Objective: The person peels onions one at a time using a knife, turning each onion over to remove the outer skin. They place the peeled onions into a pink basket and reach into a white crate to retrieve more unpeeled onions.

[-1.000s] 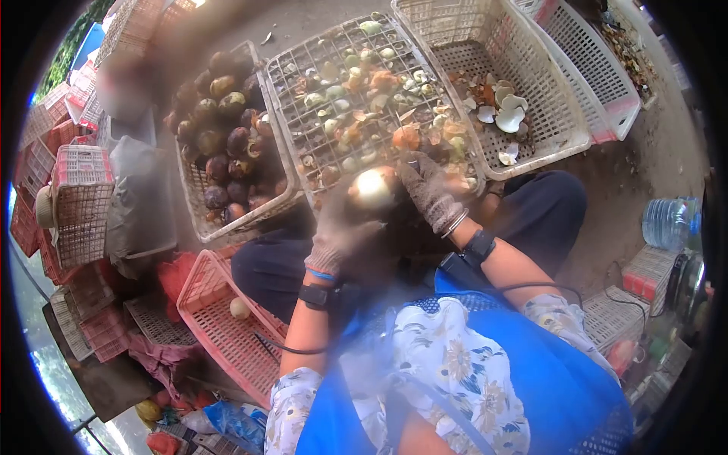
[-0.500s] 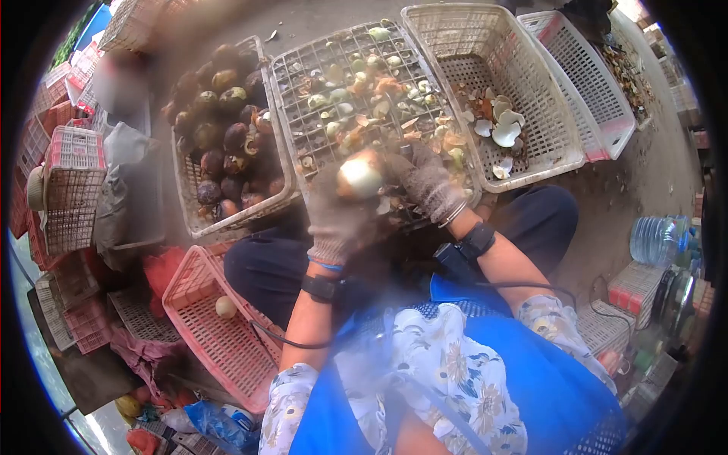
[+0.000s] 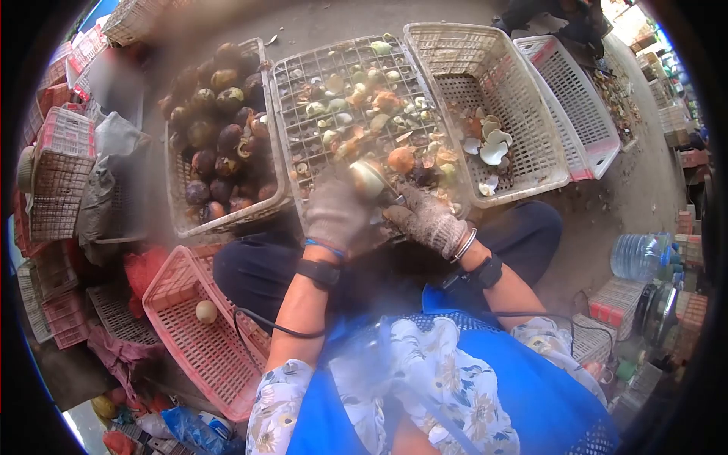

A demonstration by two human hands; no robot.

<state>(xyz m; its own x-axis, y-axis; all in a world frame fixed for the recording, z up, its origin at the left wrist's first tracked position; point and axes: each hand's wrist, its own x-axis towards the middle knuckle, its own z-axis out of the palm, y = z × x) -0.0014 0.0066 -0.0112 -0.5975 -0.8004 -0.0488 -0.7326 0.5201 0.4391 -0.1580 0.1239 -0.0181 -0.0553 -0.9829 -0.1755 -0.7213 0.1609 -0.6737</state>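
Note:
My left hand (image 3: 337,214), in a pale knit glove, is closed around a peeled whitish onion (image 3: 367,179). My right hand (image 3: 429,218), gloved too, is beside it, with its fingers closed on what looks like a small knife (image 3: 395,195); its thin blade reaches the onion and is partly blurred. Both hands are above the near edge of a grid-topped crate (image 3: 350,92), which is strewn with onion skins and trimmed bits. An orange-brown piece of onion skin (image 3: 401,159) lies just beyond the hands.
At left stands a crate (image 3: 274,199) of dark-skinned onions. On the right, a crate (image 3: 526,114) contains white onion layers (image 3: 494,148). A pink crate (image 3: 199,353) with one pale onion (image 3: 205,312) is by my left leg. A water jug (image 3: 639,256) lies at right.
The onion has turned and shifted slightly right and down in my left hand. My right hand has moved lower, with the blade now against the onion. The view has shifted a little.

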